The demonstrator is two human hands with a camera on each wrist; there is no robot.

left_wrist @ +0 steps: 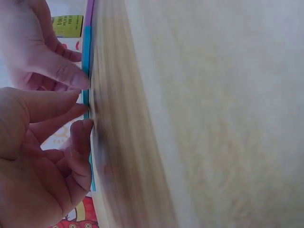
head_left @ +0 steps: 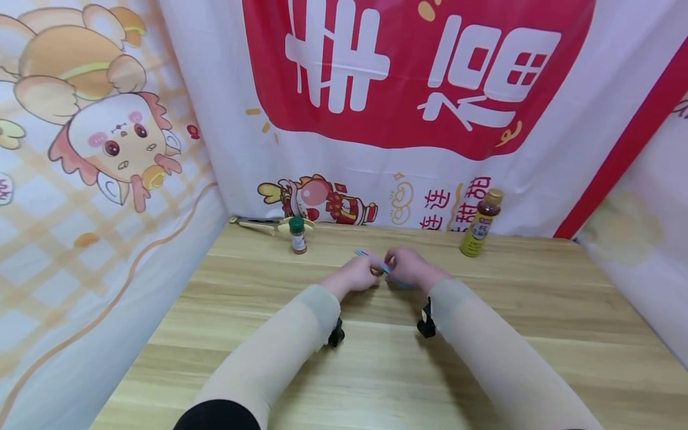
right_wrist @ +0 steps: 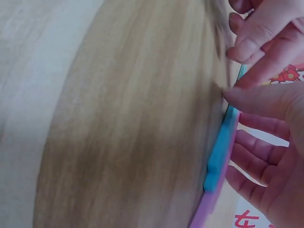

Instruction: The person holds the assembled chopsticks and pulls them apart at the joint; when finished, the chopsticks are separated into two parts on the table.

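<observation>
A thin blue and purple strip [right_wrist: 219,154] lies low over the wooden table, seen nearly edge-on in both wrist views. My left hand [head_left: 359,273] has its fingertips on the blue part, and one end sticks out beyond its fingers in the head view. From the other side my right hand [head_left: 407,266] pinches the same strip, with the thumb in front and curled fingers behind it. The fingertips of the two hands meet closely at its middle. Part of the strip is hidden behind the fingers.
At the back left stands a small bottle [head_left: 298,237] with a green cap, beside a long tool [head_left: 259,224] with dark blades. A yellow-labelled bottle [head_left: 475,239] with a gold cap stands at the back right. Printed cloth [head_left: 333,155] hangs behind the table [head_left: 376,370].
</observation>
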